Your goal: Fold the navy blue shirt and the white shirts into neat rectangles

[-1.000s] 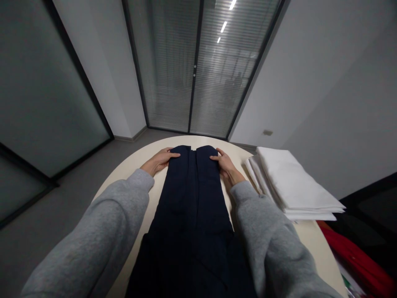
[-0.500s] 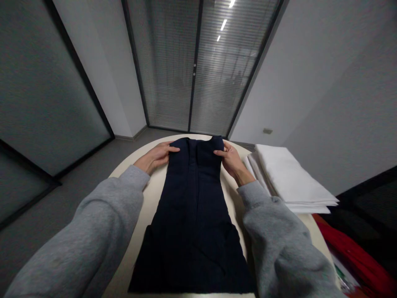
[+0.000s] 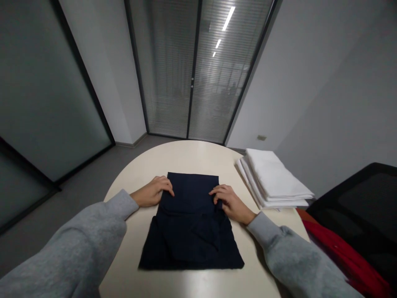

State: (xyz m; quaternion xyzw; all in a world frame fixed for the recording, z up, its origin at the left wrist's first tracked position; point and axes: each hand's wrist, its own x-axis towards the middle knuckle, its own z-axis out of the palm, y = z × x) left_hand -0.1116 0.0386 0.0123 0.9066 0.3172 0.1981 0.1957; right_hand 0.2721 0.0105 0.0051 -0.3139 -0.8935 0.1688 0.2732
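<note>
A dark navy garment (image 3: 189, 231), which looks like a shirt, lies on the table folded over on itself. Its far end is a straight fold, and the near part flares out wider. My left hand (image 3: 153, 191) is at its left edge near the fold, with bent fingers over the cloth and the thumb hidden. On the opposite edge, my right hand (image 3: 228, 200) has its fingers curled round the fabric. Grey sleeves cover both forearms.
All of this rests on a round cream table (image 3: 182, 155). Folded white cloths (image 3: 276, 178) are stacked at its right edge. Beyond that stand a black mesh chair (image 3: 362, 211) and some red fabric (image 3: 338, 248). A glass partition with blinds (image 3: 173, 82) is behind the table.
The garment's far end has come toward me and is folded down over its lower part, so it is shorter. Both hands have moved nearer with it.
</note>
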